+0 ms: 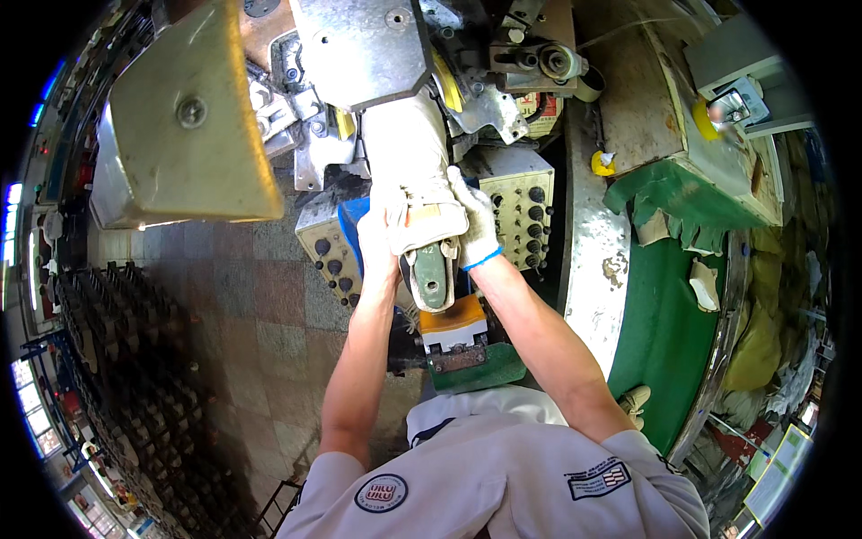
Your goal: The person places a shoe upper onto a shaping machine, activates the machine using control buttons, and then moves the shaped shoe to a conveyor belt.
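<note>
A white fabric shoe upper (pixel 404 148) is stretched over a green shoe last (pixel 432 277), its toe end under the metal plate (pixel 359 54) of a machine. The last's heel end points toward me, with the upper's loose folds gathered around it. My left hand (pixel 379 238) grips the upper's left side, fingers partly hidden by the cloth. On the other side my right hand (pixel 478 220), in a white glove with a blue cuff, holds the upper, its fingers lying along the edge.
An orange-topped support (pixel 452 314) stands below the last. Control boxes with black knobs (pixel 523 211) flank it. A large yellowed cover (pixel 189 117) hangs at the upper left. To the right runs a green-topped bench (pixel 669 341); racks (pixel 135 386) stand at the left.
</note>
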The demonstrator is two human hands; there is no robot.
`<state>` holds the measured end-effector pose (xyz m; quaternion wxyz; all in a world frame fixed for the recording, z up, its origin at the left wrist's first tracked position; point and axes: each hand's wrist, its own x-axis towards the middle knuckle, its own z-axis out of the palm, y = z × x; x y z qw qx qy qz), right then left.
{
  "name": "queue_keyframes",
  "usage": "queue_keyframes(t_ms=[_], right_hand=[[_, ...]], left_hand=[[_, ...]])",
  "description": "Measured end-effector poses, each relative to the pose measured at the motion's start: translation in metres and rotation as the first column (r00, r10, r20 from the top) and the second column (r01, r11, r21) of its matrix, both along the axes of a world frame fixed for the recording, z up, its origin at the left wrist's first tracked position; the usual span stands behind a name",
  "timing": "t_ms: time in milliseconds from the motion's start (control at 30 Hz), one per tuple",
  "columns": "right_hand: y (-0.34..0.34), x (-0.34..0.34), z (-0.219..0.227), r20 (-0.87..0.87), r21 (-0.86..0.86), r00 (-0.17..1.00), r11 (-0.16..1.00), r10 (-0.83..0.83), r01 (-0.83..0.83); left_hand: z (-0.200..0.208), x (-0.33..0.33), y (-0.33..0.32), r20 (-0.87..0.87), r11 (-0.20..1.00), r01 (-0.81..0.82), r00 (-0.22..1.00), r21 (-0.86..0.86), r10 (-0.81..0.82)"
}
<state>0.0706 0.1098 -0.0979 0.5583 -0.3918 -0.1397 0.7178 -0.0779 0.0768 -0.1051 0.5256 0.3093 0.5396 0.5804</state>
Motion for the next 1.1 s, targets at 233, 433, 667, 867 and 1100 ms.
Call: queue_keyframes(t_ms=[233,433,667,867,1100], right_hand=[[0.000,-0.001,0.016,0.047,0.004,0.999,1.000,0.010,-0.010],[0.005,0.003,0.005,0.143,0.091,0.990,0.996,0.011,-0.024],[0.009,0.012,0.011,0.366,0.218,0.931,0.974,-0.018,-0.067],[0.007,0.013,0.014,0.229,0.121,0.973,0.992,-0.002,-0.027],[-0.090,0.144,-0.014,0.065,0.168,0.997,0.985,-0.040,0.029]], left_hand=[[-0.015,0.000,0.002,-0.238,0.987,0.034,0.971,0.159,0.005],[-0.004,0.010,-0.001,-0.160,0.983,0.019,0.987,0.182,0.010],[-0.016,0.012,-0.004,-0.181,0.993,0.015,0.983,0.117,0.006],[0.012,0.011,-0.003,0.069,0.996,0.004,0.998,-0.089,0.002],[-0.078,-0.022,-0.152,-0.422,0.903,-0.300,0.894,-0.309,0.152]])
